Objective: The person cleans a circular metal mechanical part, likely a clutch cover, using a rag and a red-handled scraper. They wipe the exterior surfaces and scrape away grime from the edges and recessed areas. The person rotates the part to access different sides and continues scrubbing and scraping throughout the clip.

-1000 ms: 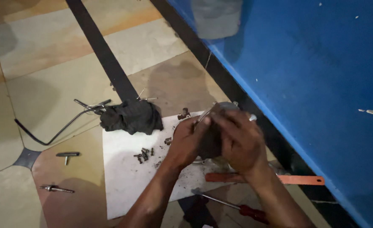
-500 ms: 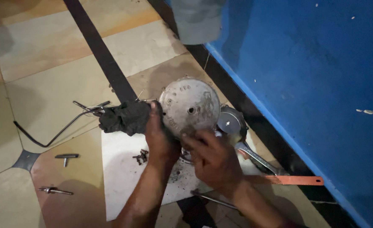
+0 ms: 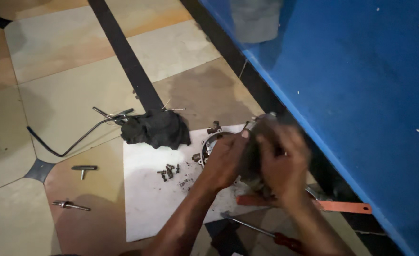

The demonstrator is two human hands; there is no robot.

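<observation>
Apparently both hands (image 3: pixel 259 161) around round metal part (image 3: pixel 252 163)

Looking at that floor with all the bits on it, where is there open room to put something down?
The lower left of the white sheet is bare, below the small bolts. Open tiles lie between the bent rod, T-handle tool and dark floor strip. It is crowded around both hands, left and right, on the round metal part, near the black rag.
</observation>
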